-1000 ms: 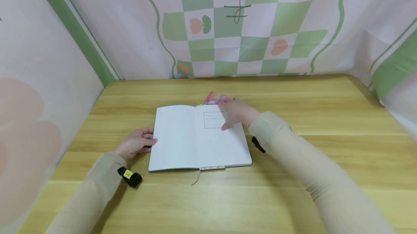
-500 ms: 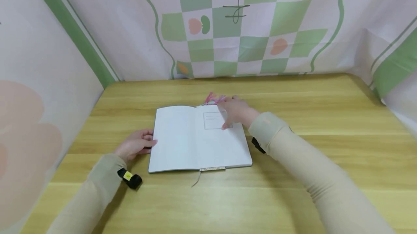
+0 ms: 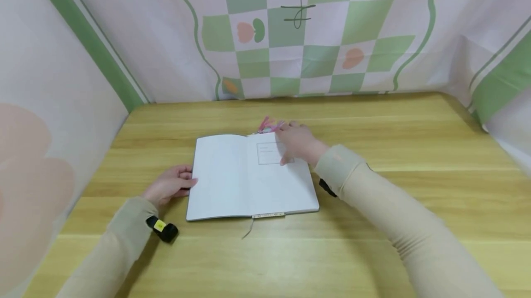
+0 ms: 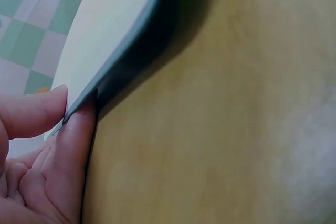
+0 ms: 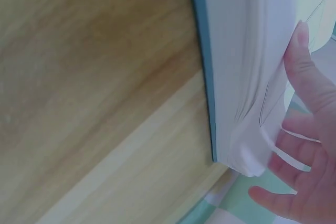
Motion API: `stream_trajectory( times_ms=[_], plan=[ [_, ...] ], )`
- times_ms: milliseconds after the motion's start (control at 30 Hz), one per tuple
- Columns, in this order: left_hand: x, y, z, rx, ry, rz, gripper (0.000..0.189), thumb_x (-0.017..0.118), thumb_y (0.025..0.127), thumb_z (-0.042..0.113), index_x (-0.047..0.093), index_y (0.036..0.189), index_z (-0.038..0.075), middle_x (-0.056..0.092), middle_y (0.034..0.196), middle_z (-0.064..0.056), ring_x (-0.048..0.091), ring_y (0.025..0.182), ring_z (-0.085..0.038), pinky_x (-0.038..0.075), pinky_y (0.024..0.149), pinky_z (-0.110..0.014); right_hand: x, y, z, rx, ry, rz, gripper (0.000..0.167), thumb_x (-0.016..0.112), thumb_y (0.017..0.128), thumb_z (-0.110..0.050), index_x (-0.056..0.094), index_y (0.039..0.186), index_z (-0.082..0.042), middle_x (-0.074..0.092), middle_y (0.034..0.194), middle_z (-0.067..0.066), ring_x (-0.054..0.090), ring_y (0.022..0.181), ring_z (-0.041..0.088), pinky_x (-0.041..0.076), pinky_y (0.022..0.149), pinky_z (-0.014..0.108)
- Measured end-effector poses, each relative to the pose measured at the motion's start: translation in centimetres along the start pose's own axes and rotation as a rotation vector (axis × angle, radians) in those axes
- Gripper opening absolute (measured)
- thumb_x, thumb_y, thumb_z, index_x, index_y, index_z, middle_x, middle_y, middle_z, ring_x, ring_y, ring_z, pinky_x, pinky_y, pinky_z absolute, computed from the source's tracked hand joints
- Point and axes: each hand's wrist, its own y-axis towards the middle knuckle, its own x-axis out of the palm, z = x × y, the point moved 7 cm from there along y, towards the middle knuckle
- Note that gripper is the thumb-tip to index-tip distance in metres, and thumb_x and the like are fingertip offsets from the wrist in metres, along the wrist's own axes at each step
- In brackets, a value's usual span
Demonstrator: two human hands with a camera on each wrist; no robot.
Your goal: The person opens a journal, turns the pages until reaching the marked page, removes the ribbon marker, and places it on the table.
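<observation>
An open notebook (image 3: 220,182) with blank white pages and a dark blue-grey cover lies on the wooden table. Its right page has a printed box (image 3: 267,152) near the top. My left hand (image 3: 168,185) pinches the left edge, thumb on the page and fingers under the cover, as the left wrist view shows closely. Over the upper right corner, my right hand (image 3: 300,143) lies with its fingers spread; in the right wrist view its thumb (image 5: 302,59) touches the page. A pink tassel (image 3: 266,124) sticks out beyond the top edge, beside the right fingertips.
A thin ribbon (image 3: 248,229) and a patterned strip (image 3: 268,215) show at the notebook's lower edge. Wooden tabletop (image 3: 415,196) surrounds the notebook. A green-and-white checked cloth (image 3: 286,65) hangs behind the table, and more printed cloth (image 3: 37,81) closes off the left side.
The head view has shifted slightly, so everything sits a little further left. Both hands keep the same places on the notebook.
</observation>
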Motion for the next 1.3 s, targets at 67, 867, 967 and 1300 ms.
stream_trajectory(
  times_ms=[67, 867, 967, 1300],
  plan=[
    [0.0, 0.0, 0.0, 0.001, 0.004, 0.0, 0.055, 0.056, 0.094, 0.009, 0.031, 0.141, -0.006, 0.05, 0.113, -0.009, 0.052, 0.085, -0.011, 0.051, 0.069, -0.021, 0.0, 0.0, 0.0, 0.001, 0.001, 0.011, 0.104, 0.08, 0.064, -0.049, 0.033, 0.144, -0.001, 0.033, 0.149, 0.018, 0.034, 0.132, 0.039, 0.035, 0.104, 0.054],
    [-0.3, 0.7, 0.0, 0.011, 0.01, -0.018, 0.055, 0.055, 0.095, 0.009, 0.029, 0.141, -0.006, 0.05, 0.108, -0.004, 0.051, 0.084, -0.009, 0.05, 0.071, -0.019, -0.5, -2.5, -0.3, -0.105, 0.157, 0.238, 0.059, 0.07, 0.082, -0.003, 0.047, 0.136, -0.003, 0.046, 0.137, 0.026, 0.045, 0.124, 0.042, 0.042, 0.099, 0.051],
    [-0.3, 0.7, 0.0, 0.01, 0.008, -0.021, 0.055, 0.055, 0.095, 0.009, 0.029, 0.142, -0.006, 0.05, 0.108, -0.005, 0.051, 0.084, -0.008, 0.05, 0.07, -0.019, -0.9, -3.1, 0.1, -0.113, 0.205, 0.273, 0.052, 0.055, 0.084, 0.013, 0.05, 0.133, -0.002, 0.049, 0.133, 0.027, 0.051, 0.119, 0.042, 0.047, 0.091, 0.05],
    [-0.3, 0.4, 0.0, 0.016, 0.007, -0.021, 0.056, 0.055, 0.095, 0.009, 0.028, 0.143, -0.006, 0.051, 0.115, -0.008, 0.052, 0.084, -0.007, 0.05, 0.071, -0.019, -1.0, -4.3, 1.8, 0.052, 0.825, 0.235, 0.058, 0.061, 0.086, 0.002, 0.039, 0.139, 0.004, 0.057, 0.119, 0.026, 0.059, 0.098, 0.034, 0.05, 0.078, 0.039]
  ],
)
